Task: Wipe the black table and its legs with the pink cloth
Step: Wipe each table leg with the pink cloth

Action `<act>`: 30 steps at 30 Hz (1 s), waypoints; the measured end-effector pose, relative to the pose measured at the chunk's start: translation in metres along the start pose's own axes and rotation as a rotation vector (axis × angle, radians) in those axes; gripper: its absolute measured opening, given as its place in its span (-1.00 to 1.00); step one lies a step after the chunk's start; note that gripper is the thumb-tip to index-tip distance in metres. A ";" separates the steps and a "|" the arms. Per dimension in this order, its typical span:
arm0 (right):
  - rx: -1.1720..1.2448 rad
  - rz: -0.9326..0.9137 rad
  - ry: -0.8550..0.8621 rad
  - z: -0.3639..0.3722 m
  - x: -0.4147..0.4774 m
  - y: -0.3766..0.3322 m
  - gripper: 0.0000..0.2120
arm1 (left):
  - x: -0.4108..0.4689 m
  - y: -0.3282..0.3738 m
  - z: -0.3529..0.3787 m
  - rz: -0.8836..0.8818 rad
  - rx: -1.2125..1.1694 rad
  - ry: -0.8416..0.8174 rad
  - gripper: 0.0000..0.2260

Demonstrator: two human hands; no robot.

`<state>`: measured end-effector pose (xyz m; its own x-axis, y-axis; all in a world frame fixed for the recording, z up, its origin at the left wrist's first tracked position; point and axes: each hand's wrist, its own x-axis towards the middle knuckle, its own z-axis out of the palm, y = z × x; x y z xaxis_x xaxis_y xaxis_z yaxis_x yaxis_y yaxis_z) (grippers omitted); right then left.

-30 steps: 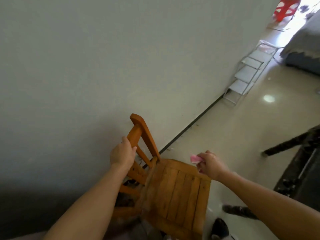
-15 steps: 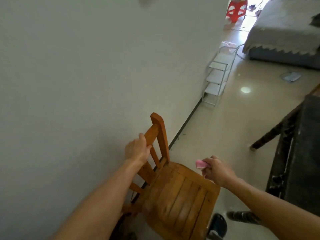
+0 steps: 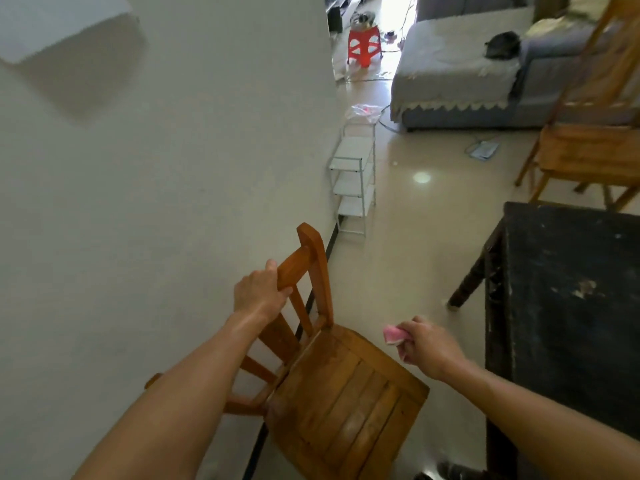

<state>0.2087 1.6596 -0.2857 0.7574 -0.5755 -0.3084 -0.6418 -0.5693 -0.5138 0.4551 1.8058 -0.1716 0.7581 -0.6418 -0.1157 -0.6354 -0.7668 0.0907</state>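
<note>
The black table (image 3: 571, 299) fills the right side, its worn top scuffed with pale marks and one dark leg (image 3: 467, 285) slanting to the floor. My right hand (image 3: 426, 348) hovers left of the table's edge and grips the bunched pink cloth (image 3: 393, 334). My left hand (image 3: 258, 292) grips the top rail of an orange wooden chair (image 3: 343, 400) standing beside the white wall.
A white wire shelf rack (image 3: 355, 181) stands against the wall further ahead. A second wooden chair (image 3: 588, 147) is behind the table at the right. A grey sofa (image 3: 460, 67) and a red stool (image 3: 363, 45) lie at the far end. Bare tiled floor lies between chair and table.
My view has risen and swung right, bringing the table top into sight. My left hand keeps its hold on the chair back; the right hand still holds the cloth.
</note>
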 end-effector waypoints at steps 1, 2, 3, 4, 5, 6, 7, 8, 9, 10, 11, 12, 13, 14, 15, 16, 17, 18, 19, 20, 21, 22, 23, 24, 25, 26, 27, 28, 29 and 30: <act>0.013 0.020 0.013 -0.002 0.004 0.003 -0.82 | 0.012 0.005 -0.001 0.005 -0.009 -0.001 -0.76; 0.022 0.037 0.023 -0.003 0.007 0.006 -0.80 | 0.024 0.009 -0.001 0.010 -0.018 0.000 -0.76; 0.029 0.053 0.027 -0.004 0.010 0.007 -0.79 | 0.037 0.012 -0.001 0.013 -0.028 0.003 -0.76; 0.039 0.066 0.035 -0.004 0.013 0.008 -0.78 | 0.050 0.015 -0.001 0.021 -0.039 0.008 -0.76; 0.048 0.078 0.049 -0.006 0.016 0.008 -0.78 | 0.064 0.017 -0.002 0.032 -0.049 0.013 -0.75; 0.056 0.090 0.064 -0.007 0.019 0.008 -0.77 | 0.078 0.018 -0.003 0.043 -0.057 0.017 -0.75; 0.060 0.107 0.082 -0.009 0.022 0.007 -0.76 | 0.092 0.017 -0.003 0.054 -0.059 0.021 -0.74; 0.058 0.130 0.103 -0.010 0.025 0.006 -0.75 | 0.105 0.015 -0.003 0.067 -0.057 0.028 -0.74; 0.057 0.154 0.124 -0.011 0.028 0.005 -0.75 | 0.118 0.012 -0.003 0.082 -0.050 0.034 -0.73; 0.063 0.177 0.145 -0.012 0.031 0.004 -0.75 | 0.131 0.009 -0.002 0.100 -0.039 0.037 -0.72; 0.077 0.205 0.173 -0.012 0.034 0.002 -0.77 | 0.144 0.006 -0.001 0.123 -0.025 0.041 -0.70; 0.091 0.233 0.198 -0.013 0.038 -0.001 -0.78 | 0.156 0.003 0.000 0.147 -0.012 0.049 -0.68; 0.094 0.252 0.212 -0.012 0.041 -0.004 -0.78 | 0.166 -0.001 0.002 0.169 0.002 0.053 -0.65; 0.089 0.273 0.215 -0.010 0.045 -0.008 -0.80 | 0.175 -0.006 0.006 0.191 0.017 0.048 -0.60; 0.088 0.296 0.214 -0.008 0.049 -0.013 -0.80 | 0.182 -0.011 0.010 0.213 0.030 0.042 -0.55; 0.094 0.317 0.212 -0.005 0.052 -0.019 -0.80 | 0.187 -0.017 0.015 0.232 0.046 0.039 -0.52; 0.104 0.334 0.212 0.002 0.056 -0.025 -0.81 | 0.190 -0.025 0.019 0.253 0.071 0.035 -0.50; 0.112 0.343 0.216 0.008 0.060 -0.030 -0.81 | 0.193 -0.034 0.022 0.282 0.113 0.034 -0.50; 0.118 0.350 0.218 0.014 0.064 -0.036 -0.81 | 0.195 -0.043 0.025 0.322 0.187 0.026 -0.47; 0.122 0.357 0.221 0.019 0.068 -0.041 -0.82 | 0.196 -0.052 0.027 0.364 0.287 0.016 -0.43; 0.127 0.361 0.225 0.023 0.072 -0.045 -0.83 | 0.194 -0.060 0.029 0.397 0.387 0.009 -0.39; 0.137 0.364 0.228 0.027 0.076 -0.049 -0.83 | 0.191 -0.068 0.031 0.430 0.470 0.002 -0.36; 0.146 0.365 0.230 0.031 0.078 -0.054 -0.83 | 0.185 -0.076 0.032 0.466 0.534 -0.007 -0.36; 0.151 0.365 0.229 0.035 0.081 -0.059 -0.82 | 0.178 -0.083 0.034 0.507 0.585 -0.016 -0.38; 0.159 0.364 0.229 0.038 0.083 -0.065 -0.81 | 0.169 -0.092 0.036 0.554 0.638 -0.032 -0.40; 0.168 0.360 0.230 0.042 0.085 -0.070 -0.81 | 0.160 -0.101 0.039 0.609 0.699 -0.050 -0.43; 0.180 0.354 0.232 0.047 0.087 -0.074 -0.80 | 0.152 -0.109 0.039 0.666 0.764 -0.068 -0.46; 0.196 0.350 0.236 0.050 0.087 -0.079 -0.79 | 0.145 -0.117 0.039 0.708 0.812 -0.084 -0.49; 0.206 0.343 0.237 0.053 0.087 -0.085 -0.78 | 0.138 -0.123 0.036 0.731 0.831 -0.096 -0.51; 0.210 0.336 0.235 0.056 0.086 -0.089 -0.78 | 0.133 -0.128 0.032 0.737 0.844 -0.106 -0.51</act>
<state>0.3379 1.6937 -0.3118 0.4481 -0.8392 -0.3083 -0.7905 -0.2109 -0.5750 0.6324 1.8190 -0.2306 0.1653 -0.9027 -0.3972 -0.8497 0.0741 -0.5220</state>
